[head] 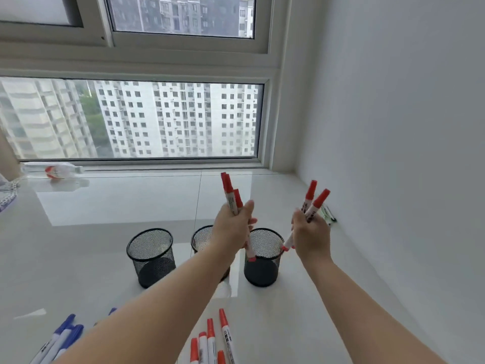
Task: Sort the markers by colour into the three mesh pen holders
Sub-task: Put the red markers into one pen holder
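Three black mesh pen holders stand in a row on the white surface: left holder (151, 256), middle holder (200, 239) partly hidden by my left arm, right holder (262, 269). My left hand (232, 227) grips a bunch of red markers (229, 191) upright, their lower ends over the right holder's rim. My right hand (311, 236) grips two red markers (313, 198) beside that holder on its right. More red markers (211, 340) lie at the near edge. Blue markers (61, 337) lie at the near left.
A white wall (393, 153) rises close on the right, with a few markers (328, 214) lying at its foot. A window runs along the back. A plastic bottle (56, 170) lies on the sill at the far left.
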`<control>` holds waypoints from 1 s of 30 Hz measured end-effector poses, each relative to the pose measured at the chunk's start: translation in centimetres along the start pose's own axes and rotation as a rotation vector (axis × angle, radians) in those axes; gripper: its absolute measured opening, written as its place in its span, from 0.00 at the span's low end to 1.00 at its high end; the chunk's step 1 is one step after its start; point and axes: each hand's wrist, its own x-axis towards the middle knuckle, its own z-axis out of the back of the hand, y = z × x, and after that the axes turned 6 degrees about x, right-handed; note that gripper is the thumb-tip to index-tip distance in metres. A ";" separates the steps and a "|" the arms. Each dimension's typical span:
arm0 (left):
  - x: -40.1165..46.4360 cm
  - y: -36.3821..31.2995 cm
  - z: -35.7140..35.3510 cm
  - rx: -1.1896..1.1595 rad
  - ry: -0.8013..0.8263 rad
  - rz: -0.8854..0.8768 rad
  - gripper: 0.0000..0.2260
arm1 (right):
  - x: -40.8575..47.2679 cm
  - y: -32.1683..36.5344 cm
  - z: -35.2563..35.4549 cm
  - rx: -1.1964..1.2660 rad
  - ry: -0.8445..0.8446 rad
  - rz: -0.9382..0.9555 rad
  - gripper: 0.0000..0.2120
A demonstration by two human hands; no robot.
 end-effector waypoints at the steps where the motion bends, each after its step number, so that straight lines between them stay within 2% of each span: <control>1: 0.8 -0.1 -0.8 -0.124 0.010 0.007 0.07 | 0.8 -0.4 -0.2 0.047 -0.006 -0.026 0.17; 3: 2.2 0.3 -2.1 -0.204 0.014 -0.016 0.05 | 1.9 -1.7 -0.9 0.092 0.025 -0.091 0.15; 6: 3.2 1.9 -3.8 -0.203 0.017 -0.037 0.07 | 2.9 -3.6 -1.8 0.100 0.077 -0.138 0.12; 12: 3.4 5.1 -5.4 0.065 -0.057 -0.159 0.05 | 2.5 -6.6 -2.8 -0.022 0.096 -0.017 0.18; 18: 2.6 5.3 -5.9 0.131 -0.082 -0.192 0.04 | 1.9 -6.9 -2.4 -0.091 0.103 0.071 0.18; 22: 1.7 6.0 -5.7 0.229 -0.099 -0.139 0.04 | 1.6 -6.8 -1.2 -0.230 0.103 0.171 0.20; 24: 1.2 6.4 -5.7 0.194 -0.095 -0.096 0.04 | 1.3 -6.7 -0.6 -0.278 0.101 0.185 0.18; 27: 0.6 7.1 -5.9 0.141 -0.066 -0.059 0.04 | 1.1 -6.4 -0.3 -0.333 0.155 0.149 0.09; 30: 0.3 7.4 -5.6 0.073 -0.036 -0.046 0.02 | 0.7 -6.0 -0.2 -0.338 0.162 0.120 0.10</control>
